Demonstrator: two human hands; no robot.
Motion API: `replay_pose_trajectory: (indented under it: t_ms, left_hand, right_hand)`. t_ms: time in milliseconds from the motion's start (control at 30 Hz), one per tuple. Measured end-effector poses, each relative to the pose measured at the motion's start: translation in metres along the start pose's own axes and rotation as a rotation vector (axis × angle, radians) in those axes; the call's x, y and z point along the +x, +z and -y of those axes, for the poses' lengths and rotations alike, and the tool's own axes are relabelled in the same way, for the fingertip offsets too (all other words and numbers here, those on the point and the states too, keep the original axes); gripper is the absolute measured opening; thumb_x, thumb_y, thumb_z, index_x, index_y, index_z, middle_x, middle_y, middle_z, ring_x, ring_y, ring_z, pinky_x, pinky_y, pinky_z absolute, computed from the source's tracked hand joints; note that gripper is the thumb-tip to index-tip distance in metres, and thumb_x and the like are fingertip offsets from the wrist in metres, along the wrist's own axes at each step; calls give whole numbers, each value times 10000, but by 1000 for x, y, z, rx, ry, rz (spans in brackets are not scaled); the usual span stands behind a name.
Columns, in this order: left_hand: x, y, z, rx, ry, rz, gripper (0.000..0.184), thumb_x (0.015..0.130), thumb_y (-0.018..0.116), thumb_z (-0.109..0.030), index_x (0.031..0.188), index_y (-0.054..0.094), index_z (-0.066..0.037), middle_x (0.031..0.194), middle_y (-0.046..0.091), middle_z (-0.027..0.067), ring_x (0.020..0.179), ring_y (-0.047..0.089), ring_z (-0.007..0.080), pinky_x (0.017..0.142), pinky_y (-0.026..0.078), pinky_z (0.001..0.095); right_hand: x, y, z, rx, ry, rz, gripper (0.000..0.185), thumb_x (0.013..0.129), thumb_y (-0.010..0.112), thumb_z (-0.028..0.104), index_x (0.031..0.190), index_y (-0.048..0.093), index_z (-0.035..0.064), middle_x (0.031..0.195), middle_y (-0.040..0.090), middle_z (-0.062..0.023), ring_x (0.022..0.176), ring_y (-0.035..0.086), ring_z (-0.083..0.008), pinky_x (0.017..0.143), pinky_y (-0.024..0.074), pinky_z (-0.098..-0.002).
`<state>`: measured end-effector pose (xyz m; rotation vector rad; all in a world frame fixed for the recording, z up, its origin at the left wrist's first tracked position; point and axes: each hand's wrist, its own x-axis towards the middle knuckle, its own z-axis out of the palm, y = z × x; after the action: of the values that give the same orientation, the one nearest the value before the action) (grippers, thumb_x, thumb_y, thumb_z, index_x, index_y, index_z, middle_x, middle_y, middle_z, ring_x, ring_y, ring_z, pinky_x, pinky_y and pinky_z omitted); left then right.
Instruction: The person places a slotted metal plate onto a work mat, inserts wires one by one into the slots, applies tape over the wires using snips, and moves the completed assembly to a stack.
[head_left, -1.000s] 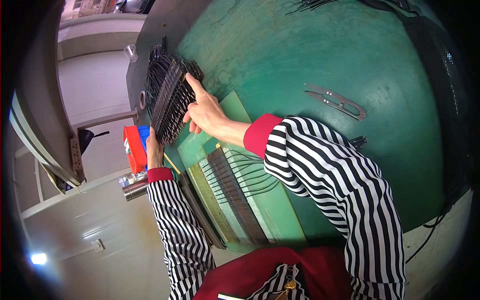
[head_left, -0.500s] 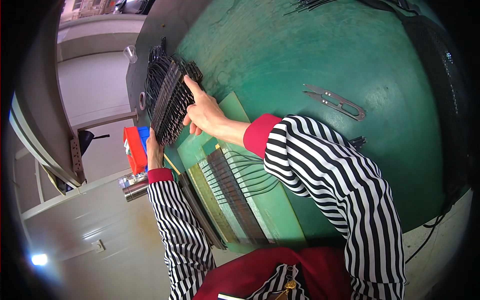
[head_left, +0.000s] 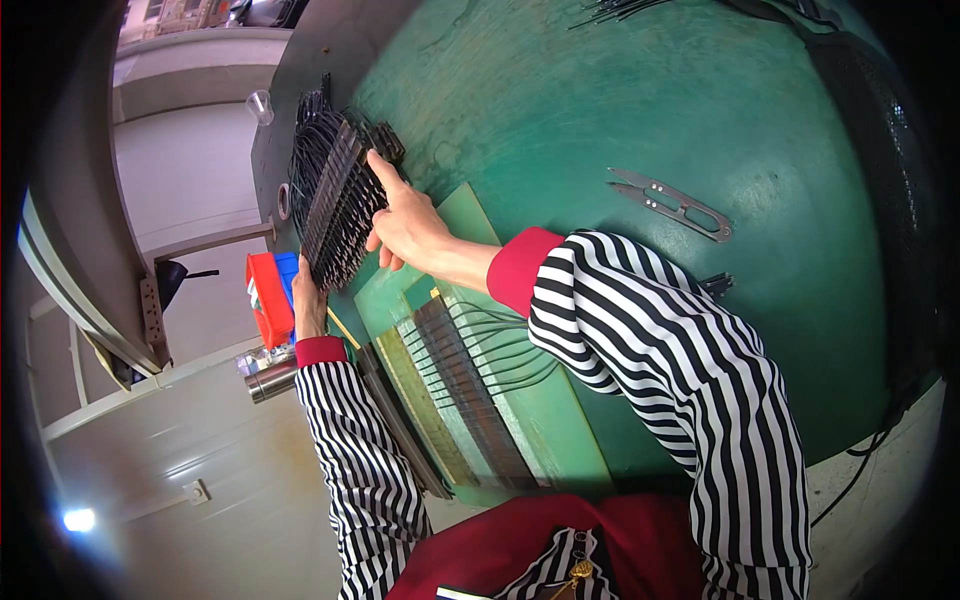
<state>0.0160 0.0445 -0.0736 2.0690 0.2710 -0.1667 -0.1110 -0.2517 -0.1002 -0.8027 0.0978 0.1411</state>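
Observation:
A stack of dark strips with rows of black wires lies on the green table. At its lower end my left hand is closed on the edge, most of the fingers hidden behind it. My right hand grips the upper right side, one finger stretched along the end and the others curled beneath. Nearer my body, a light green board carries a dark strip with several black wires laid across it.
Thread snips rest on the green table, right of my arms. A red bin, a blue bin and a metal cup stand at the left edge. A tape roll and a clear cup lie farther up. A black mesh bag is far right.

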Motion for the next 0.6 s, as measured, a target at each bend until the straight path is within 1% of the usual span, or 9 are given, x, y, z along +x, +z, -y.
replay_pose_trajectory:
  t_ms: [200,433,600]
  left_hand:
    - [-4,2,-4,41,-12,7,414,959,368,-322,1195,481,-1,1068,600,71,849,608,161,694,504,291]
    - [-6,9,-5,-6,11,-55,426,954,375,-334,1181,485,9,1045,602,75,810,608,152,639,494,284]
    - [9,-2,4,-10,-6,-89,429,942,395,-352,1160,500,3,1014,608,73,769,610,150,586,490,281]
  right_hand:
    - [0,0,0,-14,-9,-1,734,785,327,-41,1426,93,229,709,590,-130,432,529,-161,391,452,-294]
    - [0,0,-2,-31,-15,9,742,777,335,-43,1428,81,205,701,586,-126,442,530,-159,394,451,-289]
    - [0,0,-1,-28,-5,24,747,778,343,-45,1429,64,193,705,583,-122,464,533,-154,397,448,-279]
